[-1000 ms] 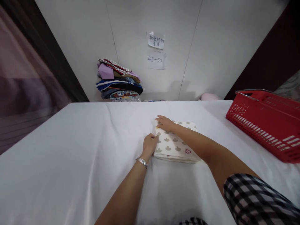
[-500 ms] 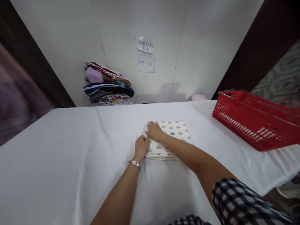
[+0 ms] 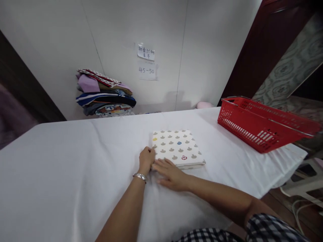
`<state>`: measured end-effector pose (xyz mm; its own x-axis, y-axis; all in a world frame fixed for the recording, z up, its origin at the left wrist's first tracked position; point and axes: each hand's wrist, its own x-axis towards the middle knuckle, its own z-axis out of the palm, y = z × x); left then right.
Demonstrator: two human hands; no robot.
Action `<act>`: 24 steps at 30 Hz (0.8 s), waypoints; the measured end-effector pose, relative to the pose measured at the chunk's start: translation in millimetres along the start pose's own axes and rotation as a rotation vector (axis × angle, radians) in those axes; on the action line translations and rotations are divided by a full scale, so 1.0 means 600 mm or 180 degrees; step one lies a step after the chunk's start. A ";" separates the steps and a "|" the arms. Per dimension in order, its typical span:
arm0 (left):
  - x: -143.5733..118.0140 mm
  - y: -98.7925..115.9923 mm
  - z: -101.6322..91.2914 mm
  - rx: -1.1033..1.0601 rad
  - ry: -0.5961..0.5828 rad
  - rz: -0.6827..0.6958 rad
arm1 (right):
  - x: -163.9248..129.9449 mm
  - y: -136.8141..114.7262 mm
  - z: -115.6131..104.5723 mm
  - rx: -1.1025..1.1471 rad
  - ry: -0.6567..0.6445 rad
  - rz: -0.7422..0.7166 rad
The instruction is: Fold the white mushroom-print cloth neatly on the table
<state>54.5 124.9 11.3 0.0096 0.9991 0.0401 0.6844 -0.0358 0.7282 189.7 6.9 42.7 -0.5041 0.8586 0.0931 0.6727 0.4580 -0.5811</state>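
One folded cloth, a flat, soft square of cream fabric printed with rows of small tan shapes and a few coloured ones, lies near the middle of the desk, which is covered by a smooth white sheet with faint creases. The left hand, with a silver bracelet at the wrist, rests curled with its knuckles against the cloth's near left corner; whether its grip is closed on the edge cannot be told. The right hand lies flat on the sheet just near of the cloth, fingers spread apart and holding nothing, their tips at the cloth's near edge. A checked sleeve covers the right upper arm. At the far right stands one red plastic basket with slotted walls and metal handles. Against the far wall sits one stack of folded garments in mixed colours, and two paper notes are stuck on the pale wall panels.
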 end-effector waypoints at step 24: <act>-0.028 0.003 -0.013 0.0069 0.0099 -0.0149 | -0.097 0.214 -0.112 0.2787 0.1913 0.2030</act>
<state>49.8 108.0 17.5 -0.0452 0.9986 0.0277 0.6992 0.0118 0.7148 341.8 31.0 16.9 0.2643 0.9470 -0.1828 0.0019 -0.1900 -0.9818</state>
